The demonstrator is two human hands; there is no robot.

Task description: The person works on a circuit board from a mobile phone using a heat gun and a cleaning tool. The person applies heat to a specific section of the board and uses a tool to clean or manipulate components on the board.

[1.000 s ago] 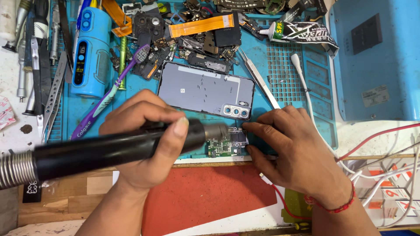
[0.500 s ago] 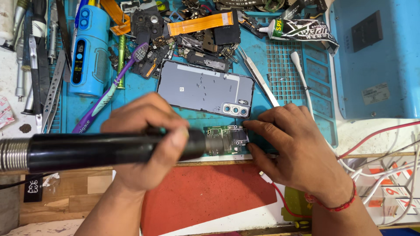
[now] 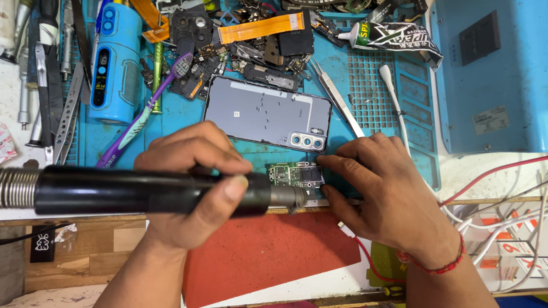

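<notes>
- At the near edge of the blue work mat [image 3: 377, 85] lay a small green circuit board [image 3: 295, 174], flat, between the person's two hands.
- The left hand [image 3: 194, 188] was wrapped around a thick black hot-air handle [image 3: 142, 193], thumb on top, with the metal nozzle [image 3: 288, 197] pointing right and hovering just over the board's lower edge.
- A ribbed metal hose [image 3: 17, 188] ran off the handle's rear toward the left edge of the view.
- The right hand [image 3: 388, 191] rested beside the board, fingertips pressed against its right side, pinning it down and holding nothing else; a red thread bracelet [image 3: 439, 265] circled that wrist.
- Just behind the board lay a grey phone back cover [image 3: 265, 117], its three camera lenses at the corner nearest the board.
- Metal tweezers [image 3: 337, 97] lay slanted to the cover's right.
- A purple toothbrush [image 3: 148, 111] lay slanted to its left, near a blue cylindrical device [image 3: 117, 63].
- Loose phone parts and an orange flex strip [image 3: 260, 27] cluttered the mat's far side.
- A red pad [image 3: 268, 251] covered the tabletop under the wrists.
</notes>
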